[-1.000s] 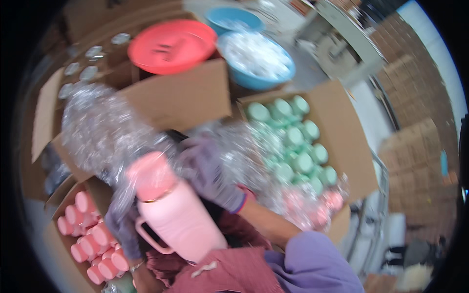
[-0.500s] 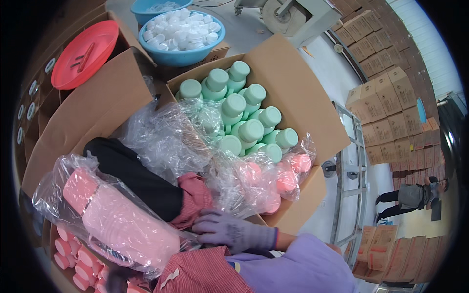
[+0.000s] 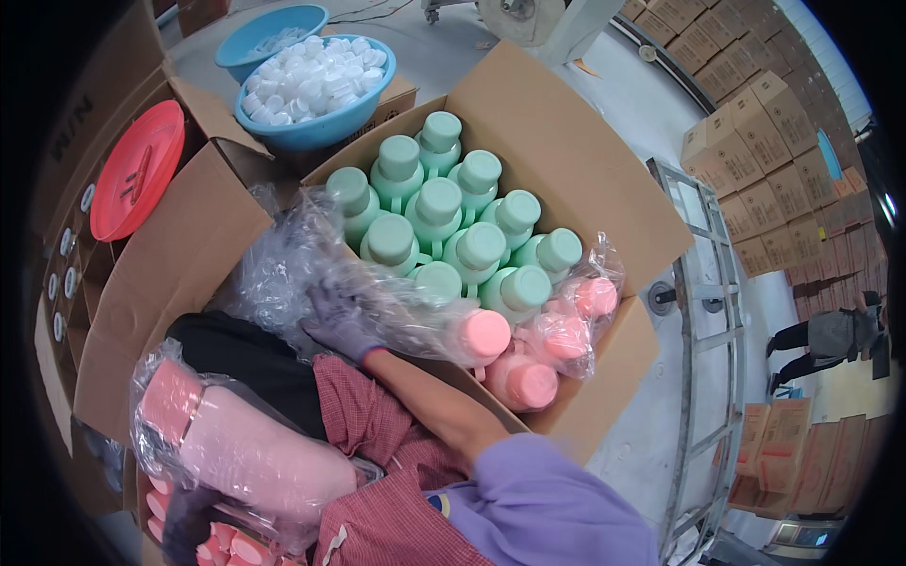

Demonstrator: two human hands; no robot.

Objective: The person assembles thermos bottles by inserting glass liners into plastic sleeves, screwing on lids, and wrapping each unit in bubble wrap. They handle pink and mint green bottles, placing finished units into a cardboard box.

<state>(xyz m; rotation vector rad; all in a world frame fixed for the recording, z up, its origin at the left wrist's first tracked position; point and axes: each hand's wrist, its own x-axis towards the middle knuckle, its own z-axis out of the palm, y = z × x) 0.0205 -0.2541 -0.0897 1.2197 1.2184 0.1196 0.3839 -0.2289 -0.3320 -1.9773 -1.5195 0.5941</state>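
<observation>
My right hand [image 3: 338, 319], in a purple-grey glove, reaches left over crumpled clear plastic bags [image 3: 283, 259]. Its fingers look stretched out against the plastic. Beside it a carton holds several mint-green bottles [image 3: 437, 211] standing upright with caps on. A few pink bottles [image 3: 486, 338] stand at its near side, some in clear plastic. Closer to me, a large pink bottle [image 3: 269, 455] in a clear bag lies tilted across my lap. My left hand [image 3: 192, 517] shows only as a dark blurred shape under the bagged bottle; its fingers are hidden.
Blue basins, one full of white caps [image 3: 316, 85], stand at the back left. A red tray [image 3: 142, 174] with small sticks rests on a divided carton [image 3: 179, 274]. Pink parts [image 3: 231, 547] lie below the bottle. A metal cart frame [image 3: 703, 349], stacked cartons and a person are at right.
My right hand has moved from beside the bagged bottle up and left onto the loose plastic. Plastic has shifted off several green and pink bottles. The view has turned slightly.
</observation>
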